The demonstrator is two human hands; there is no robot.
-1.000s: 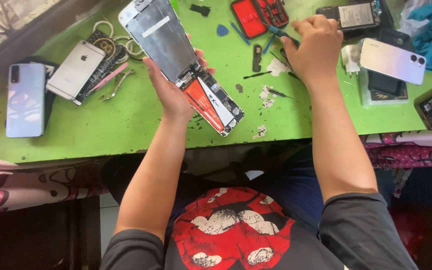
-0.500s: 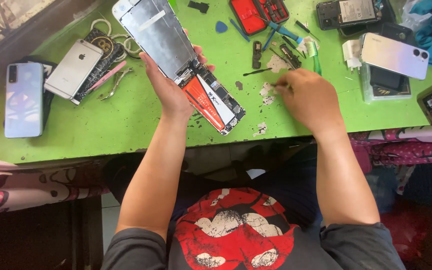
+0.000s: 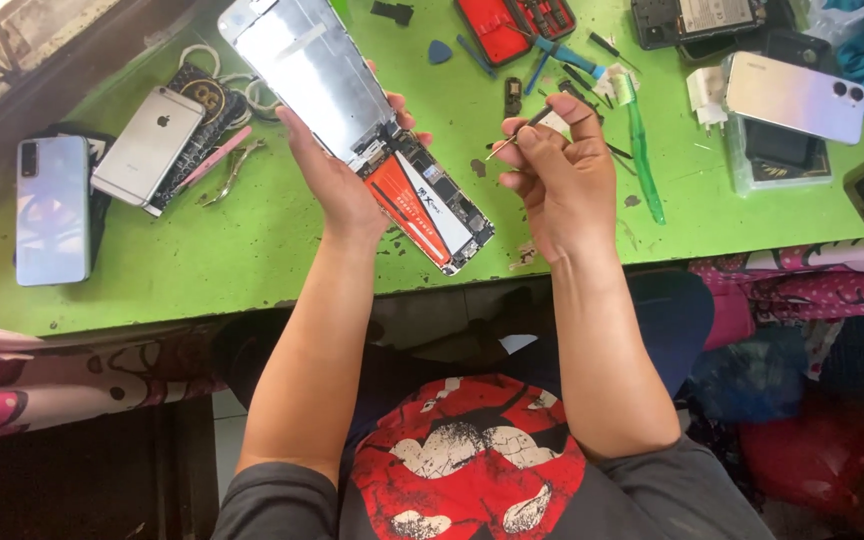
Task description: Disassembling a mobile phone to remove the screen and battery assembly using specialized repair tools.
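My left hand (image 3: 342, 185) grips the opened phone (image 3: 367, 125) from beneath, fingers wrapped round its edges, holding it tilted above the green bench (image 3: 252, 240); the screen panel is swung up and away from me, its bare metal backing facing the camera; the lower body lies exposed, with the orange-and-white battery (image 3: 414, 205) and the dark circuit board (image 3: 452, 195) beside it both in place. My right hand (image 3: 560, 175) is closed in a pinch on a thin screwdriver (image 3: 517, 133), tip pointing left toward the phone body, just beside it and not touching.

Status, as I judge it: opening is done, since the screen is already lifted off the body; the internals look untouched, battery seated, board seated; removal of screws or parts appears to remain; I cannot tell which screws are out.

On the bench, well apart from the work: a red case of driver bits (image 3: 512, 22) at the far edge; a green-handled toothbrush (image 3: 642, 150) to the right; a silver phone (image 3: 147, 145) and a pale blue phone (image 3: 52, 210) face down to the left; pink tweezers (image 3: 214, 158) beside them.
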